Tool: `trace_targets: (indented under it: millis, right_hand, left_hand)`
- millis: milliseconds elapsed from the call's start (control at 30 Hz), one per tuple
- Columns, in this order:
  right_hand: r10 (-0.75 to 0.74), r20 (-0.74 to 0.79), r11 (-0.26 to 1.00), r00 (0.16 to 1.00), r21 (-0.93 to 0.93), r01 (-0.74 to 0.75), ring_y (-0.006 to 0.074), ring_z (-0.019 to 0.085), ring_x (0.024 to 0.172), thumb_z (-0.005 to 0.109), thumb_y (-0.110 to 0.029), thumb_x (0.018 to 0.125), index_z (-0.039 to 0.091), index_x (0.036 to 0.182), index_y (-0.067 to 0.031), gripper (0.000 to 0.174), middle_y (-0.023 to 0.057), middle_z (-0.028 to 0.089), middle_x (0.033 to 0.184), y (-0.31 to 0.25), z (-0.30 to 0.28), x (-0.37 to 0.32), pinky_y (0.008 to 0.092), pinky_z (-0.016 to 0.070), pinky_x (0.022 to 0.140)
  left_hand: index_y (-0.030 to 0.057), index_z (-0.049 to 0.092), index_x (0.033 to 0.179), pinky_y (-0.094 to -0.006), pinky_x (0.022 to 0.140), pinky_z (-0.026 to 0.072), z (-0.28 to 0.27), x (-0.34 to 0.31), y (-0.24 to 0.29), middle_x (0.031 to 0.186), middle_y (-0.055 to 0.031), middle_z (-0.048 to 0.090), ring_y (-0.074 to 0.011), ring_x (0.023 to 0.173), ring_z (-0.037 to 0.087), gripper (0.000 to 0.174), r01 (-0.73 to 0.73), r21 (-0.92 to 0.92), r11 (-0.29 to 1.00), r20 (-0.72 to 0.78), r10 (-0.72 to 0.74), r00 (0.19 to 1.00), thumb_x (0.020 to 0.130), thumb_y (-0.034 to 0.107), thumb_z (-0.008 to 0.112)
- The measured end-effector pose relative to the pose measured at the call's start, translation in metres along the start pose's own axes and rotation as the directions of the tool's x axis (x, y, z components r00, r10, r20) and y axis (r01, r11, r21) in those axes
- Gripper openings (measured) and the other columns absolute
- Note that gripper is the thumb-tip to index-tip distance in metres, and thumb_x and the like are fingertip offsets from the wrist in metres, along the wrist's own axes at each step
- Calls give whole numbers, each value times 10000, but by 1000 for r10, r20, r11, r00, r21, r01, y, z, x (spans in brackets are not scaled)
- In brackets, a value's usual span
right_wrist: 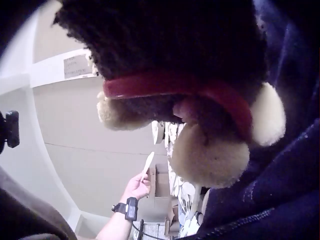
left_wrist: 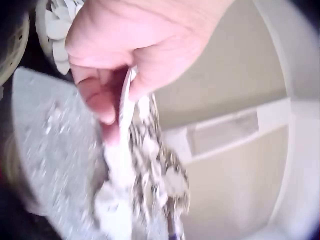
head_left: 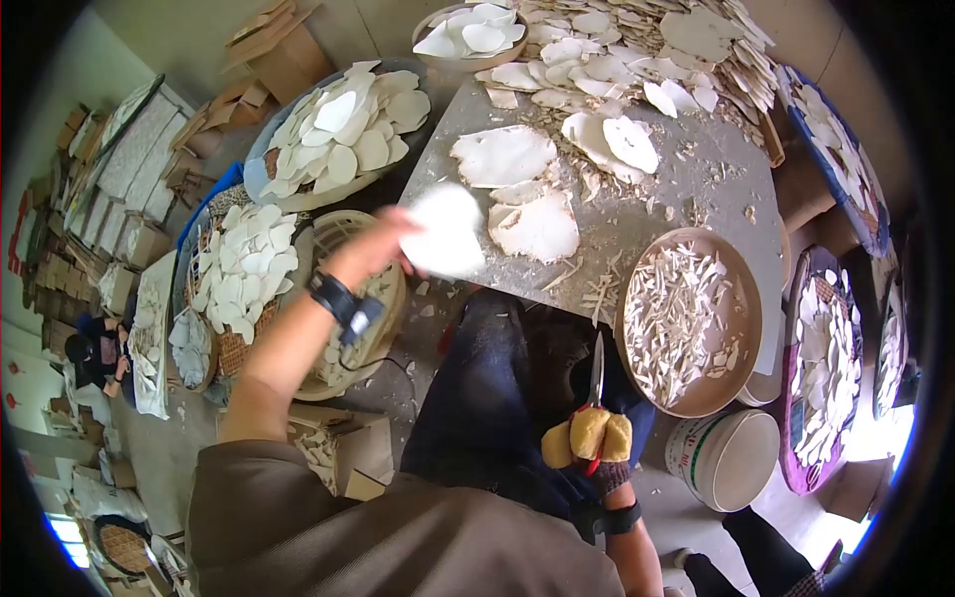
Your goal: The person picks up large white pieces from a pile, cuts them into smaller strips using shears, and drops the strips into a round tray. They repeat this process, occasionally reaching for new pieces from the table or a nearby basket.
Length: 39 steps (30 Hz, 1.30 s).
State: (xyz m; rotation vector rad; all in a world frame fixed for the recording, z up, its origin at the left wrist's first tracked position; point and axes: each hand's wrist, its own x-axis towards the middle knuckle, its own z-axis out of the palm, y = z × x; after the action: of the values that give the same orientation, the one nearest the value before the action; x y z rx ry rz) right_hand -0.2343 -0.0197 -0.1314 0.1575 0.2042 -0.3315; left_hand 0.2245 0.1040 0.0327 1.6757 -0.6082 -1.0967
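Observation:
My left hand [head_left: 373, 246] pinches a thin, flat white piece [head_left: 445, 231] with a rounded outline, held up at the left edge of the grey table [head_left: 468, 114]. The left wrist view shows that piece [left_wrist: 126, 97] edge-on between thumb and fingers. Low at the centre, over my lap, my right hand [head_left: 594, 445] wears a dark glove with yellow padding on the fingers. It grips red-handled scissors [head_left: 598, 368], blades pointing away from me. In the right wrist view the red handle [right_wrist: 150, 86] loops around the gloved hand. Two ragged-edged white pieces [head_left: 534, 227] lie on the table.
A round tray [head_left: 741, 370] of white trimmings sits at the table's right front corner, above a white bucket [head_left: 748, 460]. A big pile of pieces [head_left: 617, 70] covers the back. Baskets of smooth pieces [head_left: 343, 134] stand left. Another person's legs [head_left: 761, 552] show lower right.

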Motion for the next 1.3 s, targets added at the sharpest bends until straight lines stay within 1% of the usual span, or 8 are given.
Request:
trace_targets:
  millis: [100,167,233,600,667,767,933,1300]
  right_hand:
    - [23,-126,993,992,-110,-37,331,569,1040,534,-232,895,484,1171,4,367,194,577,1110,9,14,-3,461,433,970]
    - [-21,-66,728,998,-685,-31,281,581,1023,494,-166,919,495,1154,-14,281,151,590,1082,14,36,3,415,447,956]
    - [79,-35,942,996,-323,-86,258,583,1022,491,-116,917,497,1153,-21,254,132,595,1075,22,49,12,401,459,941]
    - [-77,-216,460,973,-874,-157,273,577,1033,513,-241,915,518,1144,-29,312,127,592,1104,24,33,5,410,468,923]
    - [-23,-176,684,984,-721,-113,252,577,1028,523,-270,912,532,1119,-54,300,101,599,1080,26,37,7,386,464,925]
    - [-68,-218,-73,974,-972,-223,229,580,1012,535,-244,908,527,1128,-70,280,79,600,1065,18,27,8,356,462,918]
    - [-165,-246,320,955,-929,-184,231,637,862,667,-141,785,622,999,-57,234,95,661,943,22,19,16,331,515,763]
    - [-87,-154,108,984,-984,-144,223,607,956,569,-135,868,555,1081,-35,235,97,624,1036,36,62,14,346,490,863]
  left_hand:
    - [-44,500,1113,-310,662,545,-88,21,12,961,-139,643,-245,824,657,357,-378,-390,840,-542,123,831,887,227,552]
    - [-33,498,1115,-317,703,538,-92,29,23,1007,-145,624,-255,857,648,360,-345,-424,838,-523,84,848,884,234,566]
    - [-17,511,1074,-321,704,538,-84,40,20,999,-140,613,-271,837,647,321,-330,-434,838,-400,149,904,865,210,597]
    - [17,575,868,-326,608,548,23,155,-28,793,-104,617,-206,637,634,198,-145,-500,854,-318,-25,948,780,162,677]
    - [25,587,852,-312,601,548,26,163,-24,782,-89,620,-189,635,631,174,-188,-498,847,-352,0,936,770,150,675]
    - [36,575,843,-308,606,557,33,162,-8,795,-76,620,-185,689,635,132,-306,-532,789,-407,78,910,779,121,652]
    - [23,538,885,-321,613,566,32,146,9,825,-95,617,-203,713,641,112,-448,-517,729,-508,160,846,821,92,598]
    - [10,511,880,-220,625,508,55,114,68,791,-10,582,-42,692,543,94,-822,32,568,-558,693,457,893,87,564]
